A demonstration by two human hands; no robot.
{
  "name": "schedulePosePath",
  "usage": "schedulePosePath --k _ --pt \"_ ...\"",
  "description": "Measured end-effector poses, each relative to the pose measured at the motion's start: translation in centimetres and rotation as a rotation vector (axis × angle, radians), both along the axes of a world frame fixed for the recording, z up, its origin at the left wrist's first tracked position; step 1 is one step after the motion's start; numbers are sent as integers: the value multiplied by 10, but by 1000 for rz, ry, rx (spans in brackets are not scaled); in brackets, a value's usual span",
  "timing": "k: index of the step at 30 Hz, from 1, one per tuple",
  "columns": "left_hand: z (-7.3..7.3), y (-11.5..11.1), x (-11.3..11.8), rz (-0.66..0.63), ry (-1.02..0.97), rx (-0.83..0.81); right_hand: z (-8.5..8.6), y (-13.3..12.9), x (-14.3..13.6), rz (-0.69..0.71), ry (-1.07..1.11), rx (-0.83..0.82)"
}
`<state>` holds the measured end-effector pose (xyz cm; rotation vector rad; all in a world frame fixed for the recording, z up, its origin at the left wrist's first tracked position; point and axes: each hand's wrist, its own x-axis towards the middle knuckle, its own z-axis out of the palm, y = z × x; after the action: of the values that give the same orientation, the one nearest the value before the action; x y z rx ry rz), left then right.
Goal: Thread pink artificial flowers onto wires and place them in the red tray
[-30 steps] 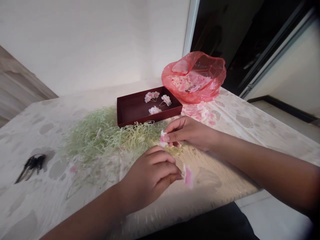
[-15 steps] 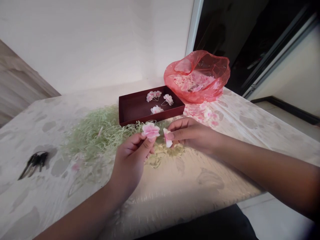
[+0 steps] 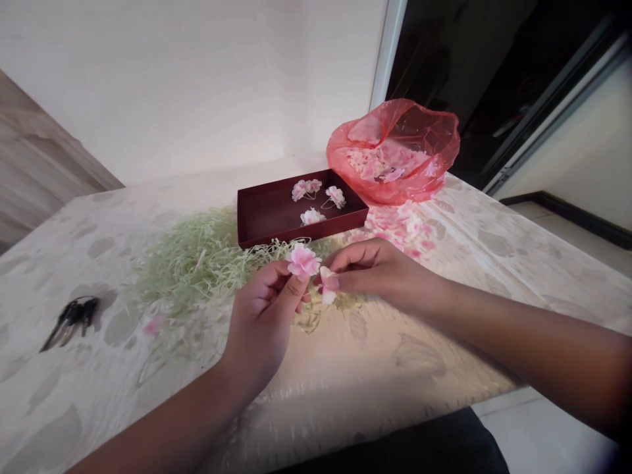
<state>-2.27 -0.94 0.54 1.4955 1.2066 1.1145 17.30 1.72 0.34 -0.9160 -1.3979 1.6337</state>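
Observation:
My left hand (image 3: 269, 309) pinches a pink and white artificial flower (image 3: 303, 261) between thumb and fingers, with its petals facing up. Close beside it, my right hand (image 3: 378, 270) is closed on a loose flower petal piece (image 3: 327, 284), pale with a pink patch. The two pieces are almost touching; whether they meet I cannot tell. Just beyond the hands stands a dark maroon box (image 3: 276, 238). Inside it lie several finished-looking flowers (image 3: 335, 197), some with thin looped wire or thread stems.
Green shredded paper (image 3: 182, 263) is heaped left of the box. A red plastic bag (image 3: 439, 178) of pink petals stands behind right, with more loose petals (image 3: 407, 230) before it. A bunch of keys (image 3: 74, 319) lies at the left on the patterned tablecloth (image 3: 419, 349).
My right hand has brought its petal piece slightly left, closer to the flower in my left hand. That flower has tilted a little. The whole view has shifted slightly.

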Motion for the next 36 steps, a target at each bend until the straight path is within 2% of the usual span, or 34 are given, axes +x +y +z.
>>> schedulePosePath --k 5,9,13,15,17,19,21,24,27,31,36 --pt "0 1 0 -22 -6 -16 -3 2 1 49 -32 35" --pt "-5 1 1 -13 -59 -9 -1 2 -1 15 10 -16" --pt "-12 2 2 86 -144 84 -2 3 -1 -26 43 -31" --pt "-13 2 0 116 -11 247 -3 3 -1 -38 61 -48" --pt "-10 2 -3 74 221 440 -4 3 0 -30 78 -64" --pt "-7 1 -5 5 384 506 -4 3 0 -19 95 -79" --pt "-4 1 -5 -25 404 415 -3 3 1 -12 120 -92" --pt "-2 0 -4 -7 305 225 -1 4 2 -11 184 -111" --pt "-3 0 -2 6 204 106 0 6 2 -32 229 -125" --pt "-3 3 -2 -8 139 23 0 6 3 -38 206 -108" --pt "-1 3 -2 -39 83 5 1 3 6 -2 76 -14"
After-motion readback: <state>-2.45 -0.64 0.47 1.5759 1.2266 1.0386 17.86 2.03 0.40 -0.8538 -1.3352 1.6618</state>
